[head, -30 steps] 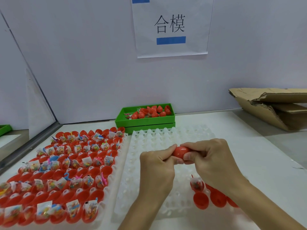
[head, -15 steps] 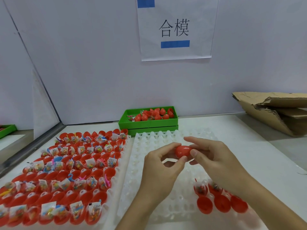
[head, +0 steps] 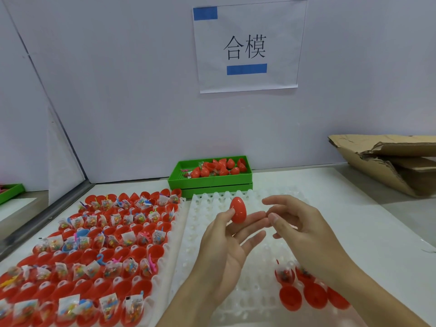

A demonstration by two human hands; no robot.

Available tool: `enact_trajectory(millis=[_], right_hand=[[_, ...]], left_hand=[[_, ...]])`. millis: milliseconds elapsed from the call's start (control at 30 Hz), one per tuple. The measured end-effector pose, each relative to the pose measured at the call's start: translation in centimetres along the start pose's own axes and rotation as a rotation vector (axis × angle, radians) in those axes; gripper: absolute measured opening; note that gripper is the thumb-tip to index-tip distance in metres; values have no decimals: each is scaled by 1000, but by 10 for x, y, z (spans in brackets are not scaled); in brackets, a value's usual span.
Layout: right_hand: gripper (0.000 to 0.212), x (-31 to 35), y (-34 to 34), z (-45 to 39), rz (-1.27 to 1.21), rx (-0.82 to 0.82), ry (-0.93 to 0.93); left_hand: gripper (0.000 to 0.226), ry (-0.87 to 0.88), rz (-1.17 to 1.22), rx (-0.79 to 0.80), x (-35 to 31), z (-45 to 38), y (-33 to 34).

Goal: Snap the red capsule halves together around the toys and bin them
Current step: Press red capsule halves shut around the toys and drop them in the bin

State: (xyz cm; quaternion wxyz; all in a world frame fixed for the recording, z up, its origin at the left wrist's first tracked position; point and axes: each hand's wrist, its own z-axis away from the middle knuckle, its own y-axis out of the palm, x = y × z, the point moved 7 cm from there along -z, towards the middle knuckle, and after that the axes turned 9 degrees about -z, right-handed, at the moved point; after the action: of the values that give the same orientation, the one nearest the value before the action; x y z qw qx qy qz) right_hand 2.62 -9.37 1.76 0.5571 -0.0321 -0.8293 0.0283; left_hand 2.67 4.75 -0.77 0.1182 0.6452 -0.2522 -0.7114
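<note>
The left hand [head: 224, 244] pinches a closed red plastic egg-shaped capsule [head: 238, 210] between thumb and fingers, upright over the white moulded tray [head: 203, 232]; the right hand [head: 297, 227] at 3 o'clock hangs loosely spread, holding nothing; the green plastic bin [head: 210, 179] of capsules sits at 12 — filled red halves [head: 106, 246] at 9.

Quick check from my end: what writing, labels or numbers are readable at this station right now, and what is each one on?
"合模": large black characters on the white paper sign taped to the back wall, between two plain blue strips.
Toy packets in the red capsule halves: small print, if any, is too small and blurred to read.
Red capsule, green bin, cardboard: no writing visible.
</note>
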Motion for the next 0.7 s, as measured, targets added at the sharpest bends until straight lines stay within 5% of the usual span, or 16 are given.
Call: enact_trajectory(millis=[200,333,533,700], right_hand=[[47,23,14,13,307,-24,-378],[53,24,17,13,334,-25,-457],[32,2,4,1,-219,-36,-76],[30,-2,10,3,-371,18,22]], left_hand=[[37,12,-4,74,6,-1,5],[43,99,-195,91,9,-2,7],[18,284,-426,-58,-4,-1,-4],[51,522,-793,-108,-13,7,0]])
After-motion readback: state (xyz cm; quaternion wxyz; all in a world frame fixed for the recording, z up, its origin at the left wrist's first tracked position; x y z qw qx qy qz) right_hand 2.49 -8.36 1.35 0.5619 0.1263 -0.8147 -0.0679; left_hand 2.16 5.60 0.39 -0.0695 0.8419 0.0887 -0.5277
